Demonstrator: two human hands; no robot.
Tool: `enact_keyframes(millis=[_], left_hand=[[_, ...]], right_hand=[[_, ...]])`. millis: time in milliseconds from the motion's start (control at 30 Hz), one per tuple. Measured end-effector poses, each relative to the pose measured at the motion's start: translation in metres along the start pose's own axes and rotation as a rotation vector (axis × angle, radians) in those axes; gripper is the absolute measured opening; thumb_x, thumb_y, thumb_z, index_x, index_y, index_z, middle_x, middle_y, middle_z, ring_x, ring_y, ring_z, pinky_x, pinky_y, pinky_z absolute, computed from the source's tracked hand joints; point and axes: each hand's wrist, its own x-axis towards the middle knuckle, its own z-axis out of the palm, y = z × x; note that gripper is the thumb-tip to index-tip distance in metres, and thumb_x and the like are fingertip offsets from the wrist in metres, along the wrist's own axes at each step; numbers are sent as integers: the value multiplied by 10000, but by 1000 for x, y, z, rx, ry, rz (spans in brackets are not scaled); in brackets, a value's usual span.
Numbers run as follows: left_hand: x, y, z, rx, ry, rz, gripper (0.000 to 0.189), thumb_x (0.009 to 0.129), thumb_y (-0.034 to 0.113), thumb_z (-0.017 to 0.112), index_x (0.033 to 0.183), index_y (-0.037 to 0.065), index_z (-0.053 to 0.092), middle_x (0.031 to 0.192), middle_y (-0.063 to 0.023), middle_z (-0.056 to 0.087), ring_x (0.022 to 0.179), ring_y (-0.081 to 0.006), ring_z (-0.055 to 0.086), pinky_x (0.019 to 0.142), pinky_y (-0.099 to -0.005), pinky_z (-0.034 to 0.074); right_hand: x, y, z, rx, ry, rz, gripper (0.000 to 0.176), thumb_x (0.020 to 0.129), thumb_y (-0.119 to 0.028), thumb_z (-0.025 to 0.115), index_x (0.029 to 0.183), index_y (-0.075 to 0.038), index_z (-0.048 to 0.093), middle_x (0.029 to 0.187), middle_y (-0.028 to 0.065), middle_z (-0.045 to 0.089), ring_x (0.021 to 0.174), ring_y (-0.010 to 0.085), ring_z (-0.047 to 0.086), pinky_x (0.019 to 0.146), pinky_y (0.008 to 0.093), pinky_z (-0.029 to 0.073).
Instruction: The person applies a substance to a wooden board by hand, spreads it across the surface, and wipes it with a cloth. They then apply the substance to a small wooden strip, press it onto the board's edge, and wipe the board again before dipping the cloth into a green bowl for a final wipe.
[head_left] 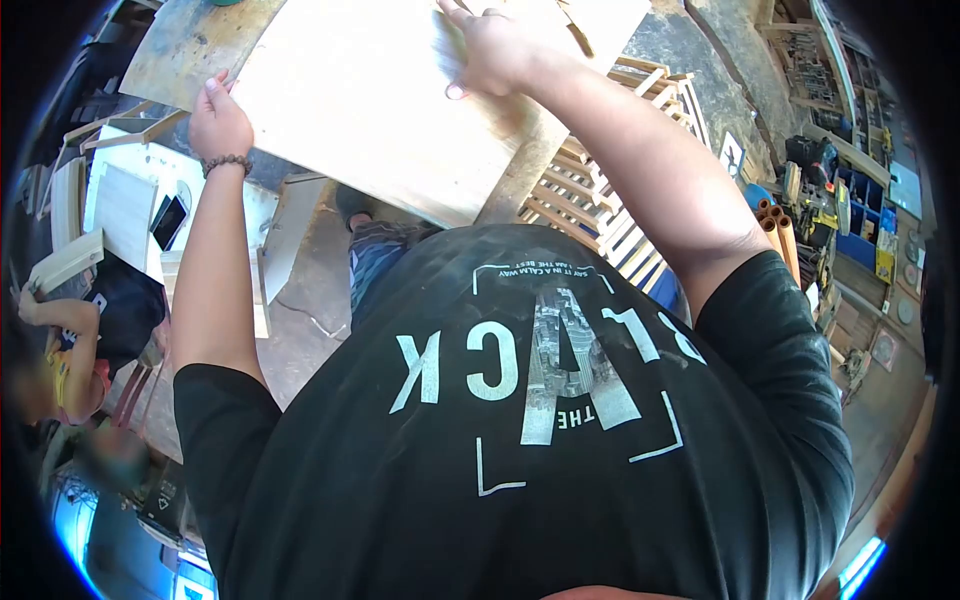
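Note:
A large pale wooden board point(350, 90) lies in front of me on a stained worktable point(190, 50). My left hand point(220, 125), with a beaded bracelet at the wrist, is closed on the board's left edge, thumb uppermost; its other fingers are mostly hidden. Over the right part of the board is my right hand point(492, 52), its thumb spread away from the fingers. The surface around those fingers is smeared by motion, and I see no tool in that hand.
Slatted wooden frames point(570, 195) stand right of the table. Left, a white surface point(125, 190) bears a dark phone-like object point(168, 222). A co-worker's arm point(70, 318) is beside a wooden piece point(65, 262). Brown tubes point(780, 235) and tool shelves point(860, 215) are at the right.

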Motion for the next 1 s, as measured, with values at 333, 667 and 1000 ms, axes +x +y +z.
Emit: enact_keyframes(millis=[333,667,1000], left_hand=[[-1,-4,2,-55,39,-9,462,1114,407,426,1286,130,753,1144,-93,805,1111,-273,744,990,-390,541],[-2,-1,5,-103,66,-5,439,1108,389,450,1230,121,776,1131,-114,801,1093,-278,754,955,-388,562],[1,-4,3,-89,14,-13,448,1114,383,447,1257,100,763,1153,-121,799,1108,-278,751,968,-387,556]], right_hand=[[8,12,-10,-78,-102,-141,1183,836,-353,891,1705,-85,135,1344,245,681,1234,385,669,1083,446,536],[-8,-17,-30,-145,-15,-12,1234,780,-322,914,1716,-160,127,1411,189,642,1296,349,627,1149,448,495],[9,-1,-19,8,10,-280,1285,715,-154,946,1714,-276,145,1647,165,395,1495,368,432,1251,441,390]])
